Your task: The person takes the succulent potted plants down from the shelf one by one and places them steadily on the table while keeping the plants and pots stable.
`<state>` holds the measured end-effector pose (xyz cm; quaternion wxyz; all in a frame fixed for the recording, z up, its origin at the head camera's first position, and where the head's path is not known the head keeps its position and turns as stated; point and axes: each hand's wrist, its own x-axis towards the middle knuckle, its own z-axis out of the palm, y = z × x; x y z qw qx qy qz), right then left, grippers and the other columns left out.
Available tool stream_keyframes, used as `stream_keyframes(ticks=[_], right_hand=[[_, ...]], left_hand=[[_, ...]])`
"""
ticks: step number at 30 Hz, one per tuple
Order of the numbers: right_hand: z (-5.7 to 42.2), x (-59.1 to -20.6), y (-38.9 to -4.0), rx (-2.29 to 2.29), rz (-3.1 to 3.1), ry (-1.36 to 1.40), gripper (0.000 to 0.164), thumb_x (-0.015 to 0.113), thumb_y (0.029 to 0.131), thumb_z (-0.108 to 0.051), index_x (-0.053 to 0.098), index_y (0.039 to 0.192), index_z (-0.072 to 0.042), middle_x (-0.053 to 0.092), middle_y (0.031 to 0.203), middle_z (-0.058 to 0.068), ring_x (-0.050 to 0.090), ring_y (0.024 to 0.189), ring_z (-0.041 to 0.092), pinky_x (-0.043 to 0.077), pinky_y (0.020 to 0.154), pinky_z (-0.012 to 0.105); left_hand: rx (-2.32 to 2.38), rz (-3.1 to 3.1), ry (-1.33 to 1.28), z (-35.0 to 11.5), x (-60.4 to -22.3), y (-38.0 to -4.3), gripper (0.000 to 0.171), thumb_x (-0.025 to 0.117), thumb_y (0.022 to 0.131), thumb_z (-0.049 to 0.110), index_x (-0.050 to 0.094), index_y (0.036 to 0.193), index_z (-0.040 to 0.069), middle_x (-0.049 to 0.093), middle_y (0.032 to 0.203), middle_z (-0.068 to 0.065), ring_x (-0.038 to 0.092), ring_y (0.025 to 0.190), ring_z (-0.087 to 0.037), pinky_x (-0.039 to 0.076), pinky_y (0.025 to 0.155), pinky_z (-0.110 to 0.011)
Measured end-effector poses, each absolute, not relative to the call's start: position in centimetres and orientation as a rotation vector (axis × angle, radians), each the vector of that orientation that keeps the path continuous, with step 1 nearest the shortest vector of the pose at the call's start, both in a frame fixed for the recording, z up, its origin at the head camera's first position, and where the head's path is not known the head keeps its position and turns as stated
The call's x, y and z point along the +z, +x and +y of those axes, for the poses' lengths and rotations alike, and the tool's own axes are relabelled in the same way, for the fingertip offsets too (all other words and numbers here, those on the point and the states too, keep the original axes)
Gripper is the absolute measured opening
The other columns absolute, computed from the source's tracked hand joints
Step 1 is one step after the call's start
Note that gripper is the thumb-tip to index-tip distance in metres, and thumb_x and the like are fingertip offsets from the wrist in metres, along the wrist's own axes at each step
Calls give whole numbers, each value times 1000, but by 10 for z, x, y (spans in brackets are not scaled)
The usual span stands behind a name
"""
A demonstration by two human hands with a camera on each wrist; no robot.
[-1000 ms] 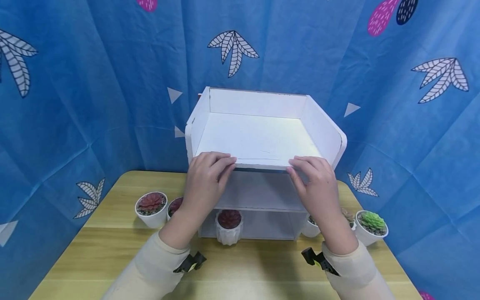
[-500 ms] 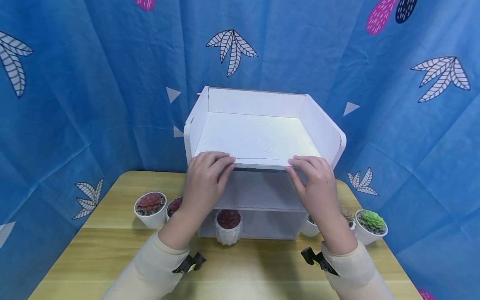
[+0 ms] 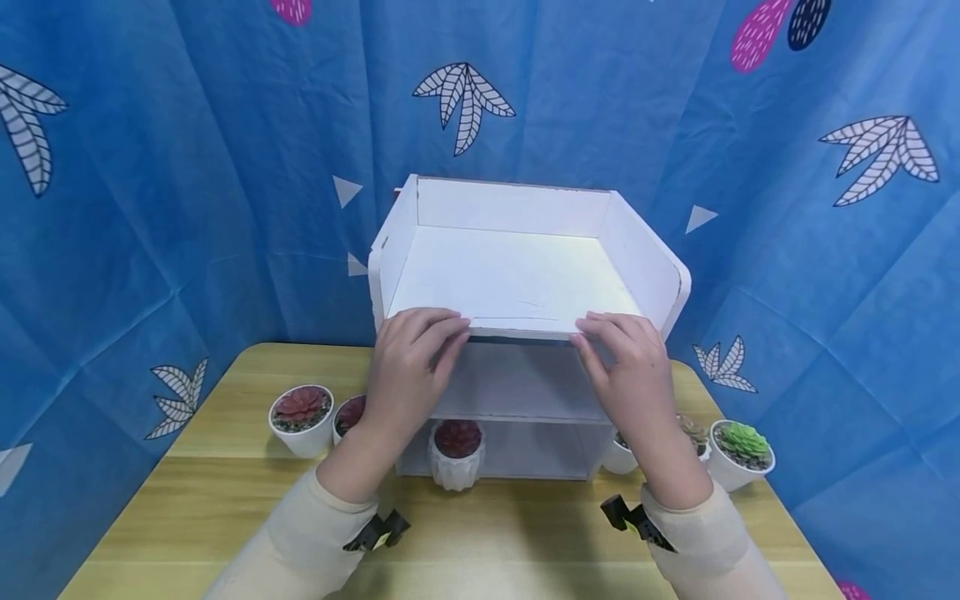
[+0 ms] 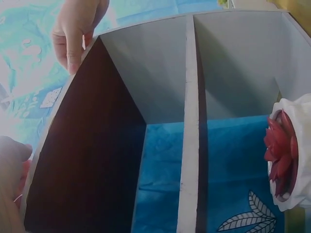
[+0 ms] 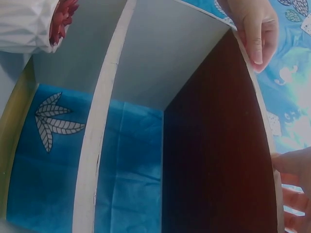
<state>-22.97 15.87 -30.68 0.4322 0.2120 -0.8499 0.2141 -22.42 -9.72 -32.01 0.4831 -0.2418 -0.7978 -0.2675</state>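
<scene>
A white shelf unit (image 3: 517, 275) stands at the back of the table, its top board edged by low walls at the back and sides. My left hand (image 3: 411, 367) pinches the left part of that board's front edge, fingers on top and thumb below. Toward the right end, my right hand (image 3: 630, 367) grips the same edge likewise. Both wrist views look into the tiers beneath, where the top board's underside (image 4: 77, 145) is dark brown. In front of the bottom tier sits a ridged white pot (image 3: 457, 468) with a dark red succulent (image 4: 282, 150).
Left of the unit are a white pot with a red succulent (image 3: 302, 417) and another partly behind my left arm. On the right, a pot with a green succulent (image 3: 741, 450) stands near others partly covered by my right arm. A blue patterned curtain (image 3: 247, 167) hangs behind.
</scene>
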Motion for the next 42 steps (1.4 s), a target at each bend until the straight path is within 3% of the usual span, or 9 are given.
stream_keyframes(ticks=[14, 42], right_hand=[[158, -309, -230, 540, -2117, 520, 26, 68, 83, -28, 69, 104, -12, 66, 108, 4, 53, 106, 24, 39, 91, 44], [157, -308, -230, 530, -2101, 522, 25, 68, 84, -27, 69, 104, -12, 65, 109, 4, 53, 105, 25, 40, 89, 44]], left_hand=[[-728, -1751, -695, -99, -332, -223, 18, 73, 78, 13, 71, 96, 11, 66, 100, -1, 57, 98, -20, 41, 85, -34], [-701, -1756, -773, -108, -363, -228, 19, 72, 78, 20, 70, 95, 11, 66, 97, -1, 58, 91, -19, 44, 80, -33]])
